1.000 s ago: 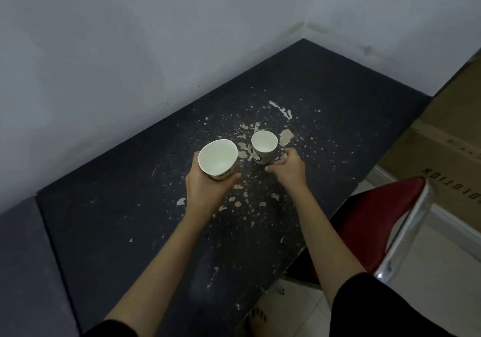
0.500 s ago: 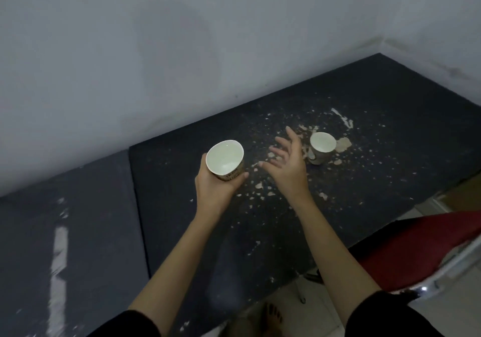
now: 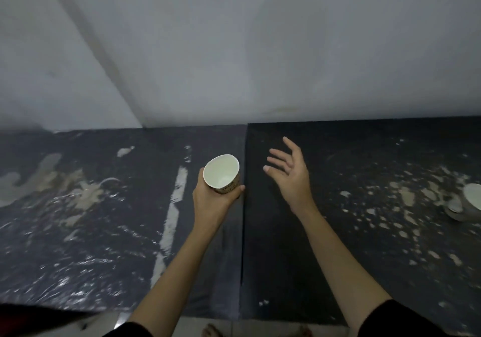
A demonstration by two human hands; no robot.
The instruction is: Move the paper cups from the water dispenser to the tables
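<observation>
While the left hand carries a cup over the seam between two dark counters, these lines run from near to far.

Bare feet: toes (image 3: 212, 332) show at the bottom edge, on the floor just in front of the counters.

Forearms: both reach forward from dark sleeves, the left angled up toward the centre, the right angled up and to the left.

Left hand (image 3: 210, 201): its grip is wrapped around the lower wall of a paper cup (image 3: 221, 174), thumb along the right side, palm beneath.

Paper cup in hand: held above the left counter (image 3: 86, 219), close to the seam, tilted so that its white inside faces the camera; it looks empty.

Right hand (image 3: 291, 175): empty, grip released, fingers spread, palm facing left, above the right counter (image 3: 325, 258).

Second cup (image 3: 472, 200): stands on the right counter at the far right edge, partly cut off, well apart from both hands.

Risk, tipping: the left counter looks streaked and patchy, so a cup set down on it tilted could fall over.

Risk, crushing: thin paper could buckle under a tight squeeze.

Risk, counting: the second cup is nearly out of sight.
</observation>
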